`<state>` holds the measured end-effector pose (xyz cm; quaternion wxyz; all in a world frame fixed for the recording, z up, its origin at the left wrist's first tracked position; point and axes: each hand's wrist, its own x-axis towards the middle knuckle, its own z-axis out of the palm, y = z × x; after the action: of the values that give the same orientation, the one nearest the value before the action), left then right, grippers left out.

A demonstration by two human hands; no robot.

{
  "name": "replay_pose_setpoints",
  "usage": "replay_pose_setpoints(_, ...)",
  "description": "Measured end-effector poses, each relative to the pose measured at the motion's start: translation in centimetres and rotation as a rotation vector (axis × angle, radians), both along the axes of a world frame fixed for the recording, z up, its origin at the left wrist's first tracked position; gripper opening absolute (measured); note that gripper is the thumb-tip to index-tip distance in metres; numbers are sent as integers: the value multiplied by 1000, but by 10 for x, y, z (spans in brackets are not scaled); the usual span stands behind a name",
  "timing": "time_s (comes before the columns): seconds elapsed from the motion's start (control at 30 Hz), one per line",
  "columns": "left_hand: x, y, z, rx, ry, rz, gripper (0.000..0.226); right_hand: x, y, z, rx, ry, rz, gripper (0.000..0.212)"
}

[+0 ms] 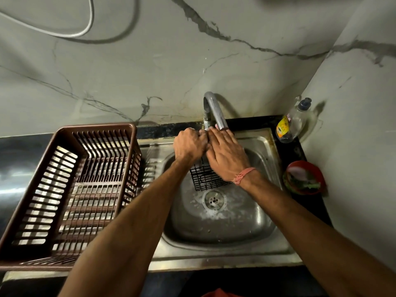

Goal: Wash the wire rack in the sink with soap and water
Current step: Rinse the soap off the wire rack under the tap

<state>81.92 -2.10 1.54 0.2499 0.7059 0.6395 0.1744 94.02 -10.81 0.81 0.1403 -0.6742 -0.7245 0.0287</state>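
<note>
1. Marble-veined wall tiles [150,67] behind, black desk [308,202] around a steel sink [225,228] set into a corner.
2. Wire rack [206,179]: black grid, held upright-ish inside the sink, lower edge just above the drain [214,199]. Upper part is hidden behind both hands.
3. Left hand [188,145]: fingers curled into a fist on the rack's top edge, under the faucet [214,112] spout.
4. Right hand [227,155]: laid flat over the rack, fingers straight and together, pressing or rubbing the grid. Pink thread band [244,174] on that wrist.
5. Water stream itself not clearly visible; the hands cover the outlet. Cannot tell if the tap is running.
6. Foam and wet patches around the drain, so my read is soap is already on and this is scrub or rinse phase. No sponge in view.
7. Left to do, by judgement: finish rinsing, then rack goes to drain, likely into the brown plastic dish basket [70,189] touching the sink's left rim.
8. Right of sink: clear dish soap bottle [291,123] at the back corner, red bowl [304,177] with scraps nearer.
</note>
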Motion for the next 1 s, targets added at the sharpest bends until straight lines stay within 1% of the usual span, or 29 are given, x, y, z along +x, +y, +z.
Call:
replay_pose_setpoints(0.07, -2, -3, -2, 3, -57, -24, 53, 12, 7, 6, 45, 0, -30, 41)
replay_pose_setpoints(0.1, -2, -4, -2, 11, -91, -39, 53, 17, 11, 11, 43, 52, -72, 33)
replay_pose_setpoints(0.13, -3, -4, -2, 23, -119, -50, 53, 20, 15, 15, 25, 129, -105, 32)
replay_pose_setpoints(0.2, -2, -3, -1, 31, -169, -36, 54, 21, 23, 24, -52, 235, -134, 37)
replay_pose_setpoints(0.27, -3, 0, 1, -16, -256, -19, 54, 23, 29, 30, -103, 245, -144, 45)
replay_pose_setpoints(0.33, -10, 5, 3, -123, -459, 4, 52, 30, 33, 35, -110, 284, -209, 51)
replay_pose_setpoints(0.4, -16, 3, 8, -263, -664, 25, 51, 39, 36, 36, -133, 373, -276, 47)
replay_pose_setpoints(0.43, -19, 4, 7, -309, -697, 25, 54, 43, 38, 36, -141, 433, -313, 46)
replay_pose_setpoints(0.5, -20, 3, -1, -356, -649, 19, 65, 49, 40, 29, -148, 645, -401, 47)
replay_pose_setpoints(0.53, -20, 2, -6, -354, -632, 34, 66, 50, 40, 27, -151, 748, -433, 50)
replay_pose_setpoints(0.57, -18, 1, -11, -351, -622, 66, 63, 49, 39, 23, -164, 791, -455, 52)
replay_pose_setpoints(0.6, -15, 1, -15, -358, -617, 108, 58, 46, 37, 18, -187, 780, -458, 51)
replay_pose_setpoints(0.67, -10, -1, -23, -395, -626, 152, 52, 31, 31, 12, -197, 673, -410, 48)
replay_pose_setpoints(0.73, -2, -8, -28, -398, -601, 128, 58, 11, 25, 15, -114, 574, -353, 49)
replay_pose_setpoints(0.83, 3, -13, -38, -352, -563, 84, 68, -6, 22, 17, 29, 457, -249, 43)
replay_pose_setpoints(0.9, 2, -15, -34, -336, -595, 79, 67, -3, 20, 16, -2, 456, -155, 51)
replay_pose_setpoints(0.97, -1, -10, -30, -301, -592, 105, 56, 4, 11, 13, -37, 439, -37, 59)
replay_pose_setpoints(1.0, -4, -6, -31, -276, -583, 130, 52, 6, 3, 12, -3, 401, 30, 60)
